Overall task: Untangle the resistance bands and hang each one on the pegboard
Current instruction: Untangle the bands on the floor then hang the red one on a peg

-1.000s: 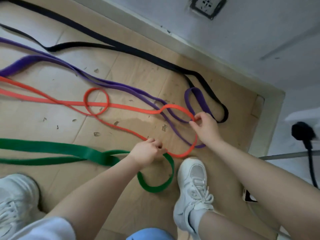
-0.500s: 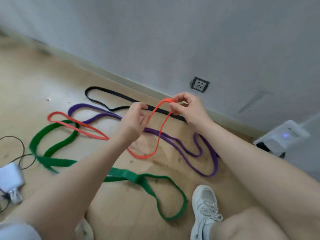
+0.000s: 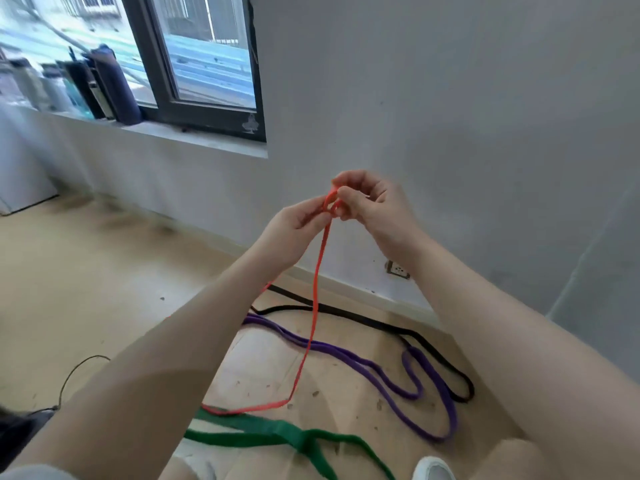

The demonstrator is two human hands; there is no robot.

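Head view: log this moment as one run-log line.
orange band: lifted, tail on floor | left hand: pinching it | right hand: pinching its top loop | purple, black, green bands: on floor | pegboard: not visible

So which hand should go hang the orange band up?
Probably the right hand. It pinches the top loop of the orange band, the part that would go over a peg. The left hand grips just below. No pegboard shows here.

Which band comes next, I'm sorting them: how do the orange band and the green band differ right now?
The orange band is narrow; the green band is much wider. The orange band is raised, pinched by the left hand and right hand, with only its lower end on the floor; the green band lies wholly on the floor, untouched. Both are looped bands.
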